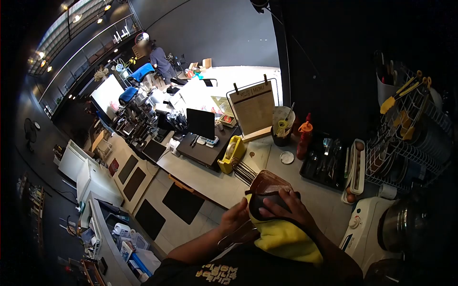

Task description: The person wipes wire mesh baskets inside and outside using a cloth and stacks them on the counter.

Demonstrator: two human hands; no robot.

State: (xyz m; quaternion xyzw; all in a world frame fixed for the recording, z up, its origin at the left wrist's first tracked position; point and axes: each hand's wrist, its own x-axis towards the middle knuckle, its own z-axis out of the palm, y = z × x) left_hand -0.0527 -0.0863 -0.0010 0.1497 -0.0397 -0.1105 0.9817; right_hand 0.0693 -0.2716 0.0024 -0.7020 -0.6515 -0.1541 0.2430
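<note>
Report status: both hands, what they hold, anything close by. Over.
Left hand and right hand both grip a brown glass, wrapped in a yellow cloth. Yellow tape dispenser on counter just beyond. Over.

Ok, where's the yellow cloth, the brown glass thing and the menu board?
yellow cloth (285,238), head view, middle of the fabric.
brown glass (268,182), head view, upper rim.
menu board (254,108), head view, centre of the sheet.
</note>
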